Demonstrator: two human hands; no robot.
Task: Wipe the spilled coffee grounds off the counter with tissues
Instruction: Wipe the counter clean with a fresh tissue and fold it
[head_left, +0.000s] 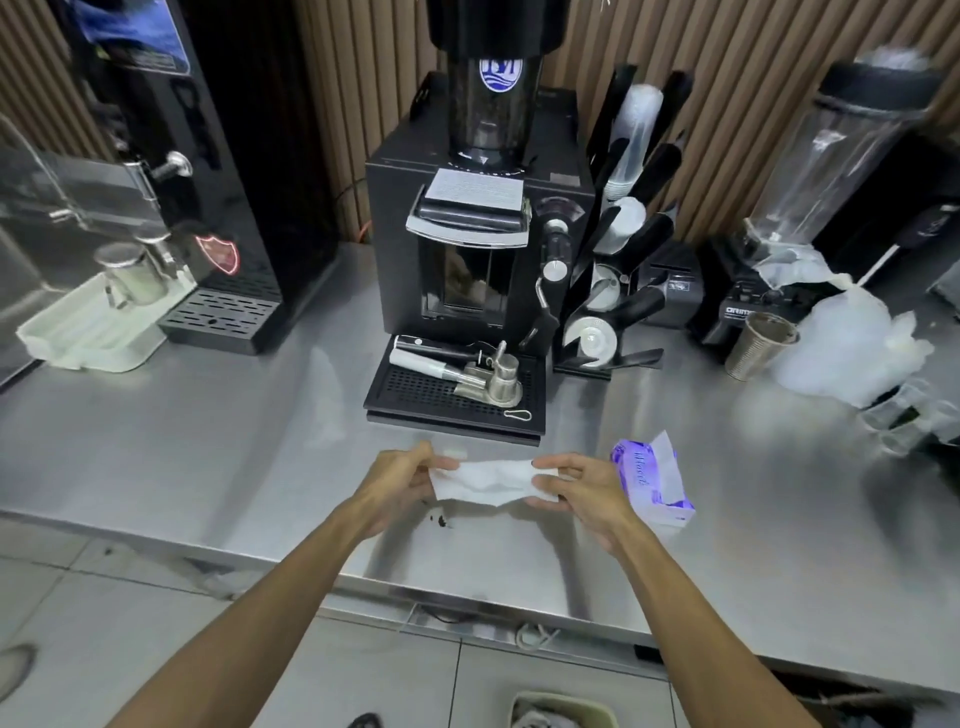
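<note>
The person holds one white tissue (488, 480) stretched between both hands just above the steel bench (208, 467). The left hand (400, 483) pinches its left end and the right hand (584, 488) pinches its right end, fingers curled onto the paper. The spilled coffee grounds (440, 519) lie as a small dark cluster on the bench, just below the left hand and nearer the front edge than the tissue. The purple tissue pack (655, 483) sits just beside the right hand, with a sheet standing out of its top.

The step in hand looks like readying the tissue before the wipe. To do it well, the person would likely fold or bunch the sheet into a pad so that it does not tear or skate over the metal. The pad would then go down beyond the specks, on the side toward the grinder's drip tray (452, 395). One short stroke should gather the grounds into the paper rather than scatter them. Pushing toward the front edge risks dropping grounds onto the floor, so closing the tissue around them and lifting seems safer.
</note>
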